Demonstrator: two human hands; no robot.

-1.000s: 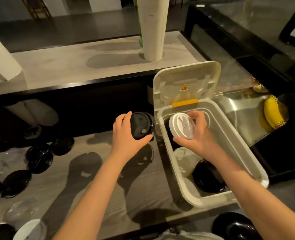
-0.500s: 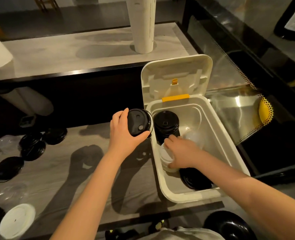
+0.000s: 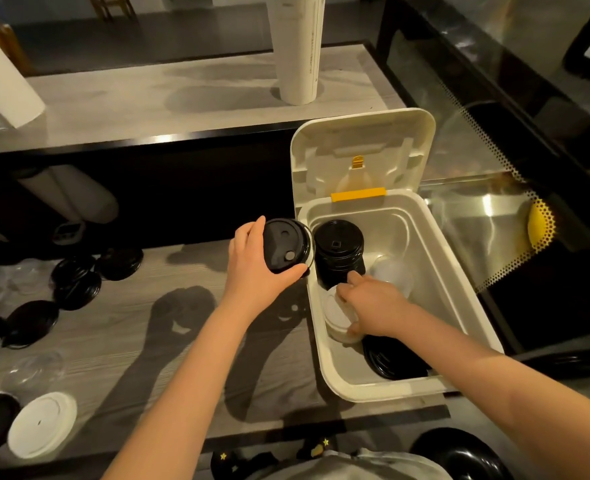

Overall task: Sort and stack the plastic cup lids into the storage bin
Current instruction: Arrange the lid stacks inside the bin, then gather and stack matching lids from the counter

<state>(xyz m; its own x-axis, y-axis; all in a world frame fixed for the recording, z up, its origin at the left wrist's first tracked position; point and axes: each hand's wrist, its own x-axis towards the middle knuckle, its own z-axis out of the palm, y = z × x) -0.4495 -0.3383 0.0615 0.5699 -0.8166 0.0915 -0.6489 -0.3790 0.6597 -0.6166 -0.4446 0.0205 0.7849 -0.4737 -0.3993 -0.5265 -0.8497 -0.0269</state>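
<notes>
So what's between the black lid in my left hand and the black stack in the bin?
Just the bin's white left wall separates black lid from black stack, in the head view.

Left hand (image 3: 255, 268) grips a black lid (image 3: 286, 244); right hand (image 3: 373, 303) holds white lids (image 3: 336, 315) inside the bin (image 3: 459, 292).

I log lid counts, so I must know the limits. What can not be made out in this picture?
Head view only:
- white lids in the bin: the right hand covers them; count unclear.
- black stack: edges too fine to count.
- flat black lid: partly under the right forearm.
- clear lids on the table: almost invisible, dim.
- held lid in the left hand: one or several, cannot tell.
</notes>
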